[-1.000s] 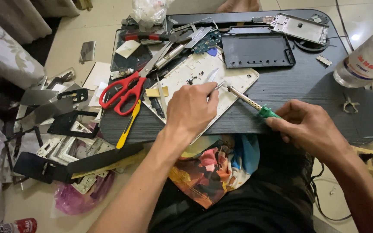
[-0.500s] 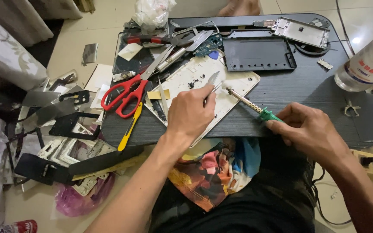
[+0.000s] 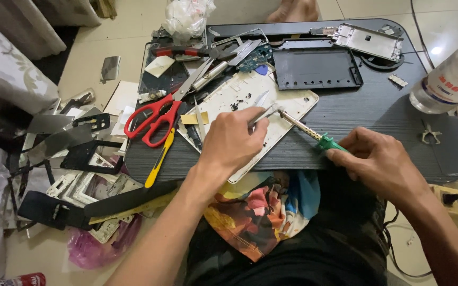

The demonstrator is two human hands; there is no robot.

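Left hand (image 3: 231,143) holds tweezers (image 3: 261,110); right hand (image 3: 380,164) holds soldering iron (image 3: 306,130).

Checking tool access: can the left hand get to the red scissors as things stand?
Probably not at once. The left hand is gripping tweezers over the white panel. The red scissors lie just to its left, nothing on top, so the path looks free once the tweezers are down.

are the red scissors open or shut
Open: the red scissors lie flat on the dark table with their handle loops spread apart, left of the left hand.
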